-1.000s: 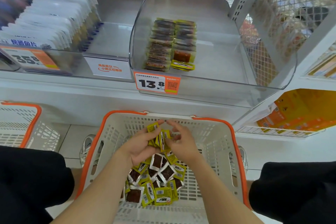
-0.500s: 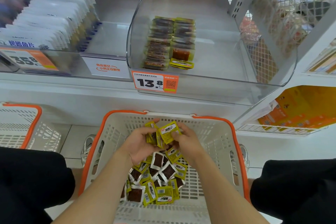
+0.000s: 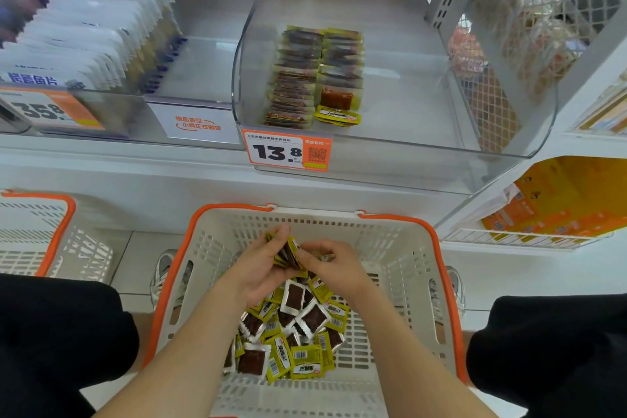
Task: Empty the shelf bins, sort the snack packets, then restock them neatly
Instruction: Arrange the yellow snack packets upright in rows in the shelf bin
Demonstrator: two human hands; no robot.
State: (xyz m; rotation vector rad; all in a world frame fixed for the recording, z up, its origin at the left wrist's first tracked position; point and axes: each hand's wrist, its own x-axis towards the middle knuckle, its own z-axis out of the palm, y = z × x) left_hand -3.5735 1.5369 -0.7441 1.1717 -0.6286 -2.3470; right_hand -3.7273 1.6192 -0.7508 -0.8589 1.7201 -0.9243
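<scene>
snack packets [image 3: 314, 78] form two rows in one bin [image 3: 407, 85]; left hand [image 3: 261, 268] and right hand [image 3: 334, 265] grip one stack [image 3: 288, 253].

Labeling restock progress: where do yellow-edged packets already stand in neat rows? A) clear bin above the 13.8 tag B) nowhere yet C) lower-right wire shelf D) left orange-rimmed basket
A: two neat rows of packets stand in the clear bin behind the 13.8 tag; the others lie loose in the middle basket.
</scene>
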